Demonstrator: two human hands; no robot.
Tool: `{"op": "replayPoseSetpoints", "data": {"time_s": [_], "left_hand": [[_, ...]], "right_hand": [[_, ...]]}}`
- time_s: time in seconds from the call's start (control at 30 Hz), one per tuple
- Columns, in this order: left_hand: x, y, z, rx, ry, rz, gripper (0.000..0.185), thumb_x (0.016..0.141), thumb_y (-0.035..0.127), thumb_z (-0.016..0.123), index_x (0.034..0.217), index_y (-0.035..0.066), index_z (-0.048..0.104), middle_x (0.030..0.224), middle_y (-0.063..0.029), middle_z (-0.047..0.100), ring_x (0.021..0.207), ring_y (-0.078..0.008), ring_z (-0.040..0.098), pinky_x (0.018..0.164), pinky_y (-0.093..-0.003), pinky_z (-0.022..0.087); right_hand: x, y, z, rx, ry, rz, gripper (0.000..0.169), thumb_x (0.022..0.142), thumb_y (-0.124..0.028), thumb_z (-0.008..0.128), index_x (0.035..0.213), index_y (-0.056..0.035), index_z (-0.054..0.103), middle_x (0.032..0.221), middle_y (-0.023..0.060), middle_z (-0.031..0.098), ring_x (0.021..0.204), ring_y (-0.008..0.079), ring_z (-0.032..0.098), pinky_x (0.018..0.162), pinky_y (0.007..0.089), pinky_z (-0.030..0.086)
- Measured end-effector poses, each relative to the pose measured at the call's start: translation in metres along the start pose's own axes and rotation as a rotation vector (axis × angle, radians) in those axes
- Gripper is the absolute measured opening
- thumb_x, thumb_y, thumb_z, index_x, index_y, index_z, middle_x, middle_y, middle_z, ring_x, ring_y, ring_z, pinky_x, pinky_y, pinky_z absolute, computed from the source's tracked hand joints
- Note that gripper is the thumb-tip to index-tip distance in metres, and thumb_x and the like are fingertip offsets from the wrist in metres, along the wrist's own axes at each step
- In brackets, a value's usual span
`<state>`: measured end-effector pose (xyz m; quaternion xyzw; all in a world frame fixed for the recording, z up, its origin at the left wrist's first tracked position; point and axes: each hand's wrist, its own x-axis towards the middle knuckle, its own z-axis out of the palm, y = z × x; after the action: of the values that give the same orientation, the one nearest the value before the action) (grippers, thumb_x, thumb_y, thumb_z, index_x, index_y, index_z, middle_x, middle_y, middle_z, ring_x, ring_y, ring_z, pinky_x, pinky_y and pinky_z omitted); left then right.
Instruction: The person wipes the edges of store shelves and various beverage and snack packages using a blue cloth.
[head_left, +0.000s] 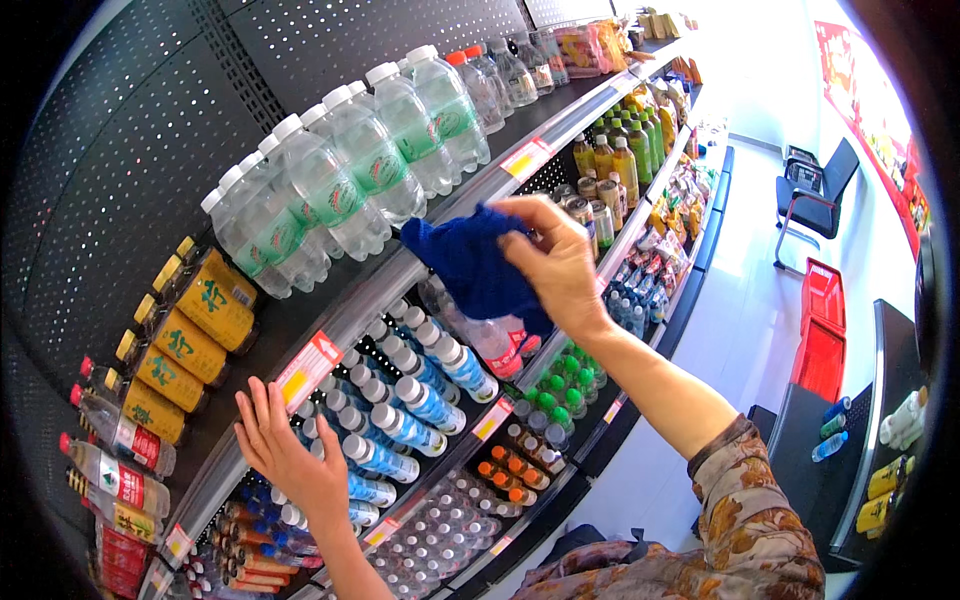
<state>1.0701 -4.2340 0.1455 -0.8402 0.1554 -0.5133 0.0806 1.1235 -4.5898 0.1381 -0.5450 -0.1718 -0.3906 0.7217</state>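
A dark blue cloth (480, 259) hangs from my right hand (559, 259), pinched between thumb and fingers in front of the upper shelf's edge. My left hand (296, 454) has its fingers spread against the shelf's front rail (225, 472), just below a red and yellow price tag (309, 367). Large clear bottles with green labels (337, 195) stand on the upper shelf, behind the cloth. Beneath the rail are rows of white-capped bottles with blue labels (416, 397). The cloth partly covers a clear bottle with a red label (502, 360).
Yellow-labelled bottles (180, 330) line the upper shelf at left. Lower shelves carry orange-capped bottles (514, 472) and green-capped bottles (562, 390). Red shopping baskets (819, 356) and a black chair (814, 195) stand across the pale floor (697, 322). Another shelf unit (870, 420) is at right.
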Motion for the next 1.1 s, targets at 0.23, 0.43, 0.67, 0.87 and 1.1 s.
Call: {"op": "replayPoseSetpoints", "data": {"time_s": [0.23,0.43,0.67,0.87,1.1], "left_hand": [[-0.001,0.003,0.007,0.041,0.035,-0.010,0.060,0.105,0.027,0.061,0.158,0.004,0.045,0.168,-0.0161,0.045,0.159,-0.0387,0.036,0.130,-0.0580,0.022],[0.000,0.009,0.012,0.115,0.051,-0.065,0.057,0.104,0.024,0.062,0.155,0.003,0.049,0.166,-0.0167,0.048,0.157,-0.0384,0.039,0.129,-0.0579,0.023],[0.000,0.010,0.025,0.107,0.123,-0.114,0.048,0.112,0.027,0.045,0.151,-0.001,0.053,0.161,-0.0219,0.052,0.152,-0.0449,0.044,0.125,-0.0610,0.025],[0.009,0.012,0.027,0.103,0.244,-0.084,0.047,0.117,0.020,0.032,0.144,-0.006,0.060,0.152,-0.0243,0.060,0.146,-0.0441,0.051,0.124,-0.0608,0.031],[0.040,0.068,0.044,0.253,0.239,-0.144,0.033,0.116,0.014,0.040,0.132,-0.002,0.065,0.151,-0.0263,0.060,0.149,-0.0483,0.046,0.122,-0.0626,0.034]], "right_hand": [[0.048,-0.008,-0.008,-0.256,0.185,-0.409,0.035,0.092,0.006,0.065,0.124,-0.0063,0.072,0.117,0.0064,0.071,0.109,0.0186,0.065,0.100,0.0318,0.051],[0.065,0.039,-0.003,-0.830,-0.299,-0.798,0.052,0.085,-0.011,0.082,0.135,-0.0137,0.068,0.141,0.0059,0.064,0.136,0.0312,0.055,0.114,0.0450,0.048],[0.094,0.057,-0.038,-0.832,-0.438,-0.857,0.046,0.083,-0.016,0.080,0.128,-0.0168,0.071,0.143,0.0026,0.061,0.137,0.0301,0.053,0.110,0.0463,0.049],[0.134,0.073,-0.108,-0.865,-0.349,-0.825,0.050,0.076,-0.005,0.077,0.125,-0.0148,0.075,0.142,0.0077,0.062,0.130,0.0346,0.057,0.110,0.0498,0.050],[0.189,0.073,-0.180,-1.060,-0.195,-0.687,0.030,0.090,-0.008,0.073,0.120,-0.0107,0.072,0.132,0.0101,0.063,0.118,0.0362,0.058,0.104,0.0476,0.051]]}}
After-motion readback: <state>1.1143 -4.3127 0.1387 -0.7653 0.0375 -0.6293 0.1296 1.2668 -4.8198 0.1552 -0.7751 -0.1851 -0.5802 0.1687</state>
